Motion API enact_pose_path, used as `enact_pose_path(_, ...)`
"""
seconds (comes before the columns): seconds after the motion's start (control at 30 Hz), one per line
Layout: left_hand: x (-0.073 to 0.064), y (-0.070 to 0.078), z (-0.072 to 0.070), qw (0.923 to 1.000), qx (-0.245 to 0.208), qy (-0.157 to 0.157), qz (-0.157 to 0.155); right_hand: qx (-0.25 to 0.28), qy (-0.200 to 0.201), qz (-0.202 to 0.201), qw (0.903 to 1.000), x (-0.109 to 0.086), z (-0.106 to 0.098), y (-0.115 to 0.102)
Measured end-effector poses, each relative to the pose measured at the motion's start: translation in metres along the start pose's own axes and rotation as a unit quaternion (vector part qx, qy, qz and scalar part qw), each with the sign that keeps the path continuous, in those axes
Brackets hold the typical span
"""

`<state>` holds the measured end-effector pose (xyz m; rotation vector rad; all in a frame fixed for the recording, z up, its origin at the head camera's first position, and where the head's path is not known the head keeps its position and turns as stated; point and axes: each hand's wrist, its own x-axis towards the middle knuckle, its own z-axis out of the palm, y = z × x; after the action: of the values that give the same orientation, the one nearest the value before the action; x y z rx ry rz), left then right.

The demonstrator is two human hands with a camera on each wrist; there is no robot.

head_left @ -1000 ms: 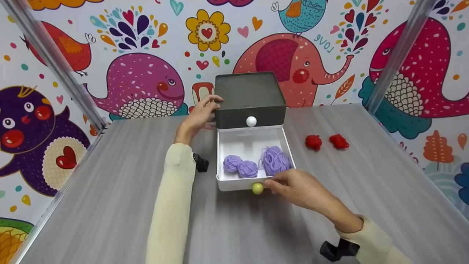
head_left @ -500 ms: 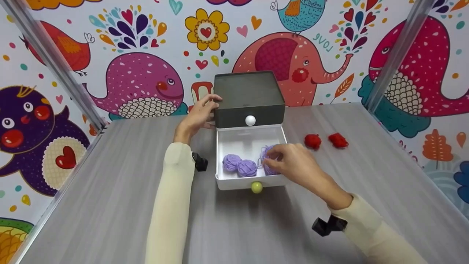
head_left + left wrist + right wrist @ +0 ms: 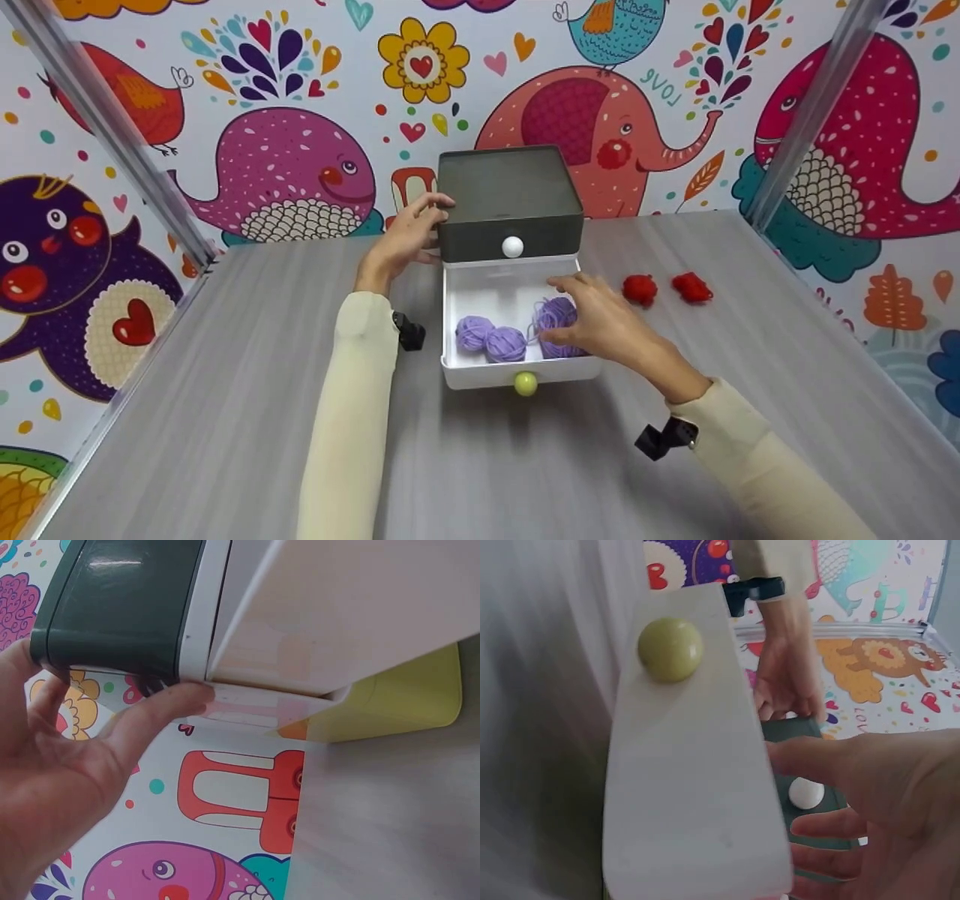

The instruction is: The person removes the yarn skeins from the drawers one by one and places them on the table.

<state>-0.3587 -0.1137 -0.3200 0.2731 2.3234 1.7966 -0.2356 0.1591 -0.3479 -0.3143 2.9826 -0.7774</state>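
A small drawer box has a dark green upper part (image 3: 510,184) with a white knob (image 3: 512,247). Below it a white drawer (image 3: 476,378) with a yellow-green knob (image 3: 526,384) stands pulled out. Inside lie two small purple yarn balls (image 3: 505,344) and, at the right, a larger purple yarn bundle (image 3: 553,309). My left hand (image 3: 401,241) rests against the box's left side, thumb (image 3: 161,706) along the pale side wall. Fingers spread apart, my right hand (image 3: 609,321) hovers over the larger bundle, partly hiding it; contact cannot be made out.
Two red yarn pieces, a left one (image 3: 640,289) and a right one (image 3: 692,287), lie on the grey table (image 3: 750,360) to the right of the drawer. Behind stands a wall (image 3: 300,165) with cartoon animals. Metal posts (image 3: 810,112) rise at both back corners.
My right hand has left the drawer's front edge near the knob, moved up and forward over the larger purple bundle, and spread its fingers. The left hand stays in place.
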Motion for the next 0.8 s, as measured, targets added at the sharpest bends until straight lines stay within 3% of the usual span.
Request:
enact_pose_path(0.23,-0.0004,0.0005,0.0002,1.0000,0.001,0.000,0.002,-0.053,-0.007,-0.025,0.9983,0.0047,0.0068,0.0051)
enact_pose_path(0.47,-0.0001,0.0003,0.0003,1.0000,-0.002,0.001,-0.002,-0.130,-0.017,-0.050,0.9901,0.0019,0.0076,0.0030)
enact_pose_path(0.67,-0.0002,0.0000,0.0006,1.0000,-0.006,0.005,-0.005,-0.148,-0.027,-0.060,0.9869,0.0015,0.0076,0.0013)
enact_pose_path(0.8,0.0005,-0.0001,0.0011,1.0000,-0.004,0.004,-0.008,-0.132,-0.021,-0.071,0.9884,0.0024,0.0082,0.0031)
